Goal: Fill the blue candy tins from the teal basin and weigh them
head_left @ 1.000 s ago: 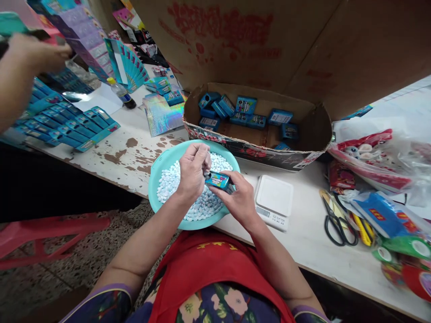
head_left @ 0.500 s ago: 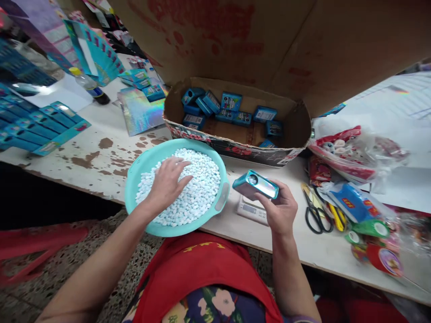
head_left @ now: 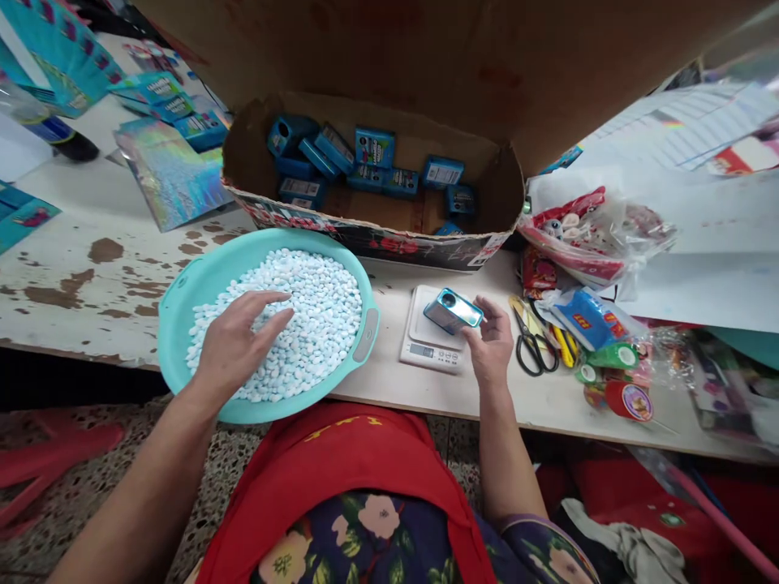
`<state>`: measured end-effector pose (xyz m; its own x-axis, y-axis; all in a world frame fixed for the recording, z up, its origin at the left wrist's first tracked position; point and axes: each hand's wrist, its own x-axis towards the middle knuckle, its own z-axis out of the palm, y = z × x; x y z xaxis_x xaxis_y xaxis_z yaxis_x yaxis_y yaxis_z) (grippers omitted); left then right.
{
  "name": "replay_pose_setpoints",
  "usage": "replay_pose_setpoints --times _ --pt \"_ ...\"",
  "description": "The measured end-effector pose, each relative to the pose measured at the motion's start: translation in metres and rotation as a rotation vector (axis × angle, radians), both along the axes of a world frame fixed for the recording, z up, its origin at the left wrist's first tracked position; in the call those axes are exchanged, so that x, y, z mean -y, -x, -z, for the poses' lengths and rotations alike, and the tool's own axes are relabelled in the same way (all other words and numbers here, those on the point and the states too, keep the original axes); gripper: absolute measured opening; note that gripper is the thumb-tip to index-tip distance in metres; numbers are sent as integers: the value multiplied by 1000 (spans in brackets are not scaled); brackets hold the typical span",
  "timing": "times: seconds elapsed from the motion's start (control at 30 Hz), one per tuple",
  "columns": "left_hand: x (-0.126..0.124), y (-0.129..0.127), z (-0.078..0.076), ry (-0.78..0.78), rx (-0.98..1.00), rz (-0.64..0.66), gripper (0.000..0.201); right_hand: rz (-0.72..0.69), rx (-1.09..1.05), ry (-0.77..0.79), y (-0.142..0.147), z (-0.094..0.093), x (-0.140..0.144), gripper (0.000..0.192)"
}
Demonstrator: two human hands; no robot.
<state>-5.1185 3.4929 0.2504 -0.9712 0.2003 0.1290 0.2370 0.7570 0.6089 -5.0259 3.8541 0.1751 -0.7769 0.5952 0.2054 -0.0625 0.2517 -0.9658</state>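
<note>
My left hand [head_left: 240, 341] is over the turquoise basin [head_left: 176, 357], which holds a heap of small white and pale-blue candies [head_left: 310, 324]. Its thumb and fingers are apart, with nothing visible between them. On the right, my right hand [head_left: 492, 337] has its thumb and fingers around the right end of a blue tin box [head_left: 451, 312]. A round dark hole shows in the shiny side that faces up. The tin is over the plate of a small white digital scale [head_left: 419, 328]; whether its full weight rests there I cannot tell.
Behind the basin, an opened carton [head_left: 419, 243] holds several blue tins [head_left: 373, 148]. Scissors [head_left: 536, 349], a yellow cutter [head_left: 565, 347], green tape [head_left: 614, 355] and a plastic-wrapped red packet [head_left: 584, 235] lie right. Holographic sheets [head_left: 174, 174] and a dark bottle [head_left: 66, 138] stand left.
My right hand has lowered the blue tin from in front of the scale onto or just over its plate. My left hand stays over the candies. The whole view has shifted right.
</note>
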Motion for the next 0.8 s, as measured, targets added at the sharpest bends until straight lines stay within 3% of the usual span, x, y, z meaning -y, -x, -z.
replay_pose_setpoints --times 0.17,0.27,0.5,0.8 --pt "0 -3 6 -6 -7 -27 21 298 -2 58 -19 1 -23 44" --pt "-2 -3 7 -9 18 -29 20 409 24 99 -30 5 -31 43" --pt "-10 -3 10 -36 16 19 22 419 53 130 -45 18 -34 42" --pt "-7 -9 12 -32 -2 44 25 365 45 153 -39 18 -29 40"
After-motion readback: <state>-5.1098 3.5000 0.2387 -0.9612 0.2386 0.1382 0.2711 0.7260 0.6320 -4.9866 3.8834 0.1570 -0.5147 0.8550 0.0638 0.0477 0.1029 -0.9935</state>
